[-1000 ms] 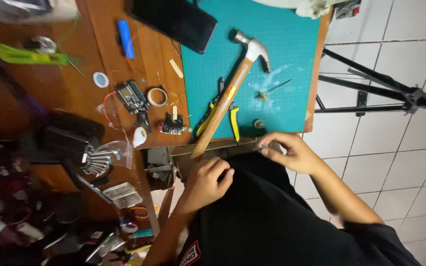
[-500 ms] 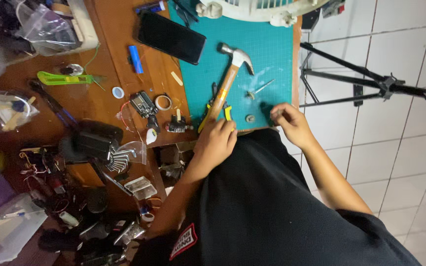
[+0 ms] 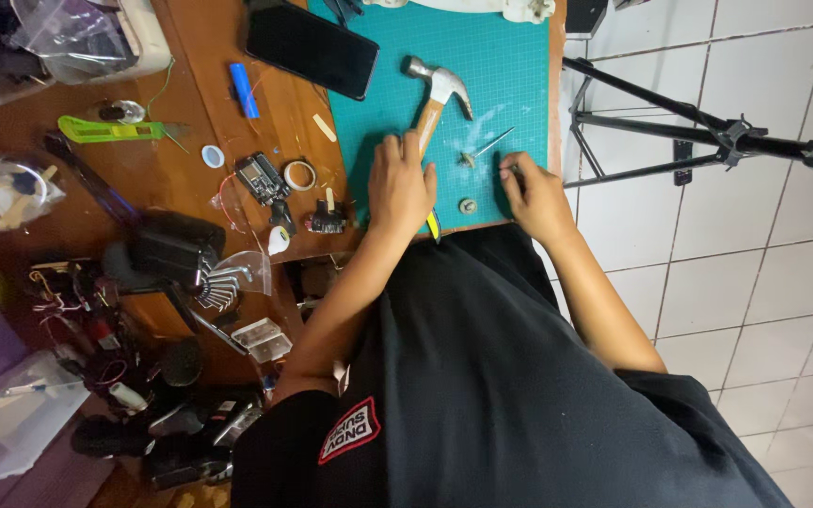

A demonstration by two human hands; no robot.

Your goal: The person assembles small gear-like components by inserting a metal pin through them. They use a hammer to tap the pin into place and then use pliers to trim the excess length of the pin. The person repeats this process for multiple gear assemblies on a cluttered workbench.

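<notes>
The left hand [image 3: 401, 183] lies palm-down over the wooden handle of the claw hammer [image 3: 437, 94], fingers spread along the shaft rather than wrapped round it; whether the grip is truly closed on the handle the view does not show, since the back of the hand hides it. The hammer lies flat on the teal cutting mat [image 3: 501, 56], steel head pointing away from the person, handle running back under the palm. A yellow-handled tool [image 3: 434, 226] peeks out at the mat's near edge, just beside the wrist.

The right hand [image 3: 534, 193] sits to the side on the same mat, fingers curled, fingertips pinched on something small and dark, probably a nail or screw, too small to be sure. Between the two hands lie a thin metal pin [image 3: 492, 144] and a small round washer [image 3: 468, 205], both apart from either hand.

Beyond the mat, on the brown worktop [image 3: 190, 113], a black phone [image 3: 310, 47] lies face-up, overlapping the mat's far corner. Also there are a blue marker [image 3: 244, 89], a roll of tape [image 3: 300, 174], a small circuit board [image 3: 260, 177] and a green utility knife [image 3: 110, 129]. A black tripod [image 3: 708, 141] stands on the white tiled floor [image 3: 755, 282]
</notes>
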